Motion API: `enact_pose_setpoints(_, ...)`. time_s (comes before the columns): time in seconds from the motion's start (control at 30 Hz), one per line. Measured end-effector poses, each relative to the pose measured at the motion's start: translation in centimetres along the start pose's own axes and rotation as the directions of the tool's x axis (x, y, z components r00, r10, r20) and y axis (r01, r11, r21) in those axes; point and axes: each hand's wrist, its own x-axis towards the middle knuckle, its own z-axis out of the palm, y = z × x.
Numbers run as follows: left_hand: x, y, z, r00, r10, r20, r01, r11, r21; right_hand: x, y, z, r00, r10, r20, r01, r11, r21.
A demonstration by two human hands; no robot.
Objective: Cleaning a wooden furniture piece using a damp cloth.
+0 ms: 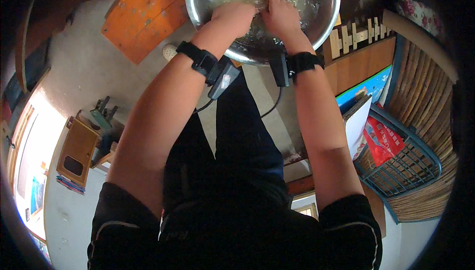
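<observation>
A wide metal basin (329, 21) holding water stands at the top of the view. Both of my hands reach into it. My left hand (237, 19) is over the near left part of the basin, bent at the wrist, its fingers hidden below the hand and in the water. Close beside it, my right hand (282, 12) reaches deeper, its fingertips under the rippling, shiny surface. Whether either hand holds anything cannot be seen. Black straps with small devices go round both wrists.
An orange wooden board (146, 16) with worn spots lies left of the basin. On the right are a slatted wooden rack (354, 38) and a green plastic basket (404, 173) with a red bag (382, 140). A light-coloured shoe (169, 52) shows on the floor below the board.
</observation>
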Motion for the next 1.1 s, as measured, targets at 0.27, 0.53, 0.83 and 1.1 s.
enact_pose_setpoints(0.27,1.8,-1.5,0.7,0.989,-0.119,-0.09,0.096,0.971,-0.221,1.6,1.6,-0.5,0.993,0.083,-0.082,-0.045,0.922,0.386)
enact_pose_setpoints(0.53,-9.0,3.1,-6.9,0.842,0.014,-0.539,-0.169,0.956,-0.239,-7.2,4.4,-13.8,0.971,0.126,-0.203,0.044,0.739,0.672)
enact_pose_setpoints(0.83,-14.2,5.0,-8.2,0.488,0.209,-0.848,-0.451,0.892,-0.039,-15.1,1.9,-20.7,0.758,0.196,-0.623,0.308,0.734,0.606)
enact_pose_setpoints(1.1,-10.6,2.5,-4.8,0.746,0.013,-0.666,-0.205,0.956,-0.21,-11.6,1.7,-15.8,0.771,0.383,-0.51,0.282,0.513,0.811)
